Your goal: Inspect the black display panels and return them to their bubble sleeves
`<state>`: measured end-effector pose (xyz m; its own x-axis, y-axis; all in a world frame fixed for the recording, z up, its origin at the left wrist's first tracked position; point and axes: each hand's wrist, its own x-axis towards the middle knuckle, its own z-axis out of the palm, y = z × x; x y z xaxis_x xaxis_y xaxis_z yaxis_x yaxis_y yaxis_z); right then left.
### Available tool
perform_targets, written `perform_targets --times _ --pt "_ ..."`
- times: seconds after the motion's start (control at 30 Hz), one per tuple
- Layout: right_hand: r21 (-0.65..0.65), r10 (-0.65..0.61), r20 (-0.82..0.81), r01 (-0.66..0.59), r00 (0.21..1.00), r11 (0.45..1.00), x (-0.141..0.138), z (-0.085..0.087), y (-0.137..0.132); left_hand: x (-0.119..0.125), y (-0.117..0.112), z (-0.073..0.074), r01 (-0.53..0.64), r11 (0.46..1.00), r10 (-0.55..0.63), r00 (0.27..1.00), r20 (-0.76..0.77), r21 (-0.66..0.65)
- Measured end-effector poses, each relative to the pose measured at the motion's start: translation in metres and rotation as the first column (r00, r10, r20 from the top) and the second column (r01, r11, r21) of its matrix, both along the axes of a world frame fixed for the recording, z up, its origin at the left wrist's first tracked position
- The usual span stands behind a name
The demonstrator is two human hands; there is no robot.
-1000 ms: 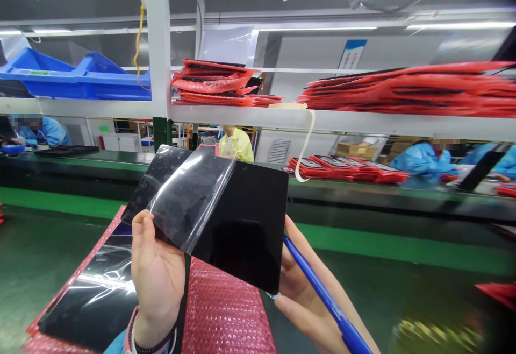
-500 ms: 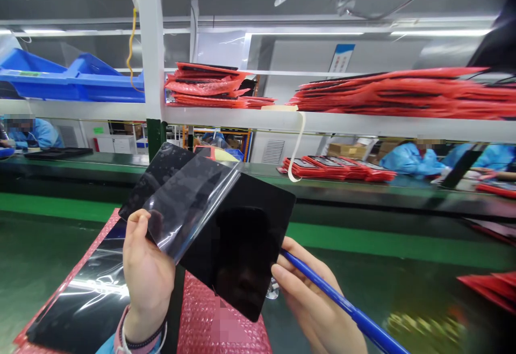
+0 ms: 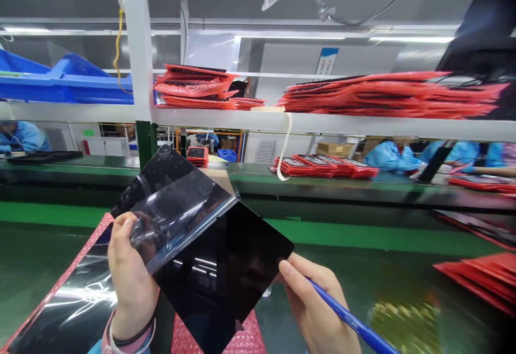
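A glossy black screen panel (image 3: pixel 242 268) is held tilted in front of me, with lights and a head reflected in it. Clear protective film (image 3: pixel 181 217) is folded back over the panel's upper left part. My left hand (image 3: pixel 131 268) is closed, pinching the film at the panel's left side. With thumb and fingers, my right hand (image 3: pixel 314 300) grips the panel's right corner and also keeps a blue pen (image 3: pixel 350 319) in its grasp. Below lies pink bubble wrap (image 3: pixel 248 338). To the left, another film-covered black panel (image 3: pixel 80 300) rests on pink wrap.
Stacks of red bubble-wrap sleeves (image 3: pixel 382 96) fill the shelf ahead, beside blue bins (image 3: pixel 64 82). More red packets (image 3: pixel 318 165) lie on the far bench, and others (image 3: pixel 484 278) at right. People in blue (image 3: pixel 393 155) sit beyond. A tape strip (image 3: pixel 287 147) hangs from the shelf.
The panel has turned so that its right corner sits lower, and it shows more bare black surface. My right hand has shifted its grip to that corner. The view has swung slightly right.
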<state>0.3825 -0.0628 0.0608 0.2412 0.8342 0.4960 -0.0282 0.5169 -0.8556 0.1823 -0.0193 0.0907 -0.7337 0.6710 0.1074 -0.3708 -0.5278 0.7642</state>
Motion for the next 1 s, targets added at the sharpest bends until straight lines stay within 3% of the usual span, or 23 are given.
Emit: perform_targets --times 0.17,0.3,0.47,0.67,0.73,0.87,1.0 --pt "-0.065 -0.127 -0.071 0.122 0.989 0.99 0.01 -0.022 0.004 0.001 -0.003 0.004 0.006 1.0 -0.006 1.0 0.011 -0.027" --pt "-0.101 -0.084 -0.17 0.067 0.982 0.993 0.018 -0.031 0.009 0.0 -0.003 0.004 0.023 0.999 -0.023 1.0 0.004 -0.047" --pt "-0.065 0.078 -0.197 -0.093 0.977 0.994 0.016 -0.026 0.011 0.0 -0.003 0.003 0.045 0.998 -0.045 0.999 0.001 -0.054" --pt "-0.007 -0.098 -0.016 0.098 0.995 0.995 0.004 -0.011 0.0 -0.002 -0.002 0.003 0.017 0.997 -0.016 1.0 0.007 -0.072" --pt "-0.019 -0.037 0.035 0.038 0.999 0.999 0.001 -0.003 -0.004 -0.003 -0.002 0.003 0.005 0.998 -0.004 1.0 0.01 -0.065" --pt "-0.118 0.219 0.128 -0.204 0.967 0.972 0.0 0.011 -0.007 -0.004 -0.001 0.004 0.001 0.998 -0.001 1.0 0.014 -0.061" --pt "-0.13 0.257 0.052 -0.249 0.965 0.96 -0.002 0.016 -0.011 -0.005 0.0 0.003 0.016 0.999 -0.015 1.0 0.026 -0.039"
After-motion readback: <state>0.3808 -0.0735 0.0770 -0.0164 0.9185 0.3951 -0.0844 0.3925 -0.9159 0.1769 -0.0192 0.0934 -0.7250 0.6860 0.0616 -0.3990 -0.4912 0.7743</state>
